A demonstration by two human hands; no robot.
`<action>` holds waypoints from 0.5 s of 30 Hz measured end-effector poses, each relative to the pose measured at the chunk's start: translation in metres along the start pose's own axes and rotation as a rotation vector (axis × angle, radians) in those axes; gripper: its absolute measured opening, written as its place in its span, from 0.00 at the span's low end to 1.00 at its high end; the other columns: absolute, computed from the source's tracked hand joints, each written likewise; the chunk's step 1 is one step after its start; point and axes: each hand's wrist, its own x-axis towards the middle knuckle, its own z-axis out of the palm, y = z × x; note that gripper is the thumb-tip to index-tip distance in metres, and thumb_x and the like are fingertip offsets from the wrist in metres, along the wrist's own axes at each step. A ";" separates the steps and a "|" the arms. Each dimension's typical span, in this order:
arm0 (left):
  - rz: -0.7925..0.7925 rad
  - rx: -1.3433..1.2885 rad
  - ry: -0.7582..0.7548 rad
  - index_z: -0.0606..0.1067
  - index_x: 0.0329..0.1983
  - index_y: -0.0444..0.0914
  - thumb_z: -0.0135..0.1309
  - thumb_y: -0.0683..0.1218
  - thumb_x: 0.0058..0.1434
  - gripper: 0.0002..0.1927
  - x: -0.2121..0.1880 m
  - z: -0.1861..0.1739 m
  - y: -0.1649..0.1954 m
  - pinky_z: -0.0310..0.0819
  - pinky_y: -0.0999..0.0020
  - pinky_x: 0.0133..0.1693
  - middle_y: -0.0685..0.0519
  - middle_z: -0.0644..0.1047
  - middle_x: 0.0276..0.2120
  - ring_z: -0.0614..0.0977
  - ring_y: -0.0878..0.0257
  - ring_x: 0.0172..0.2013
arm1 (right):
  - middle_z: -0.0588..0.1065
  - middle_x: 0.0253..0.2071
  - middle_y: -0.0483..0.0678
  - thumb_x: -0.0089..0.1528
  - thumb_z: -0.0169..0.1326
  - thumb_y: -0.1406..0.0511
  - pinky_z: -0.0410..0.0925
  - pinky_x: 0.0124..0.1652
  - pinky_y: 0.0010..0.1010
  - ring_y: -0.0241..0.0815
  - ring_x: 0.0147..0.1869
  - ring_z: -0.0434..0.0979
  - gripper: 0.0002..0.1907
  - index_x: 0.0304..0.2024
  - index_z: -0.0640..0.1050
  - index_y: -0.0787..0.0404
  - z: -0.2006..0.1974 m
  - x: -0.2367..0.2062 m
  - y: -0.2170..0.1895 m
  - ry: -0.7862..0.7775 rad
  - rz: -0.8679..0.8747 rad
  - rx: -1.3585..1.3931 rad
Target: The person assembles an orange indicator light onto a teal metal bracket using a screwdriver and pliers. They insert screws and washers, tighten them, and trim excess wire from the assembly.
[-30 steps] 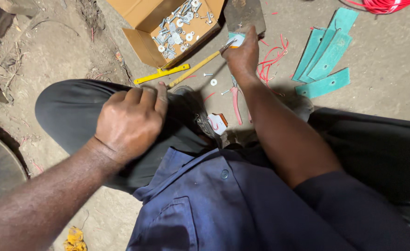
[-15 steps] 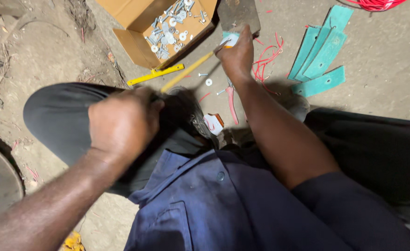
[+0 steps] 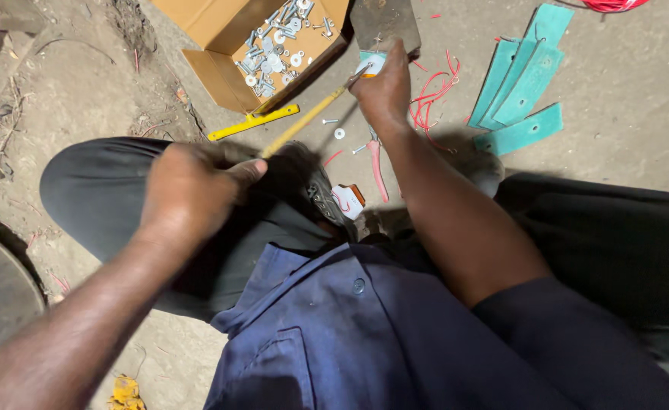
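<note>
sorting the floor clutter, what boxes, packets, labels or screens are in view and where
Cardboard box: top left on the floor beyond the left knee, open, brown, flaps spread, holding silvery bolts and washers.
Small packet: on the floor between the knees, squarish, white with an orange edge; too small to tell more.
No screens or signs show.

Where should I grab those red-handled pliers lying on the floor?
Grip the red-handled pliers by the two long red handles, coming from above. They lie flat, handles pointing toward the person's knees and the metal jaws away, beside the right forearm, so the handles are nearer.
</note>
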 end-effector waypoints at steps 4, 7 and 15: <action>0.847 0.747 0.386 0.79 0.41 0.39 0.61 0.47 0.63 0.07 -0.016 -0.006 -0.006 0.73 0.57 0.32 0.49 0.80 0.31 0.81 0.53 0.32 | 0.73 0.52 0.59 0.48 0.73 0.68 0.69 0.55 0.42 0.59 0.57 0.74 0.37 0.54 0.67 0.69 0.000 0.000 0.002 -0.030 0.011 -0.036; 0.865 0.534 0.509 0.79 0.42 0.41 0.60 0.50 0.65 0.09 -0.028 0.001 0.000 0.75 0.59 0.34 0.49 0.81 0.33 0.81 0.54 0.33 | 0.70 0.57 0.63 0.47 0.74 0.67 0.69 0.56 0.40 0.59 0.59 0.73 0.46 0.60 0.62 0.72 -0.001 -0.001 0.002 -0.008 0.011 -0.033; -0.435 -0.441 -0.255 0.82 0.39 0.35 0.58 0.50 0.67 0.12 -0.018 0.006 0.011 0.54 0.65 0.15 0.50 0.80 0.24 0.67 0.64 0.15 | 0.70 0.58 0.65 0.47 0.72 0.67 0.68 0.60 0.40 0.60 0.61 0.73 0.49 0.65 0.60 0.74 0.000 -0.003 0.006 -0.036 0.052 0.012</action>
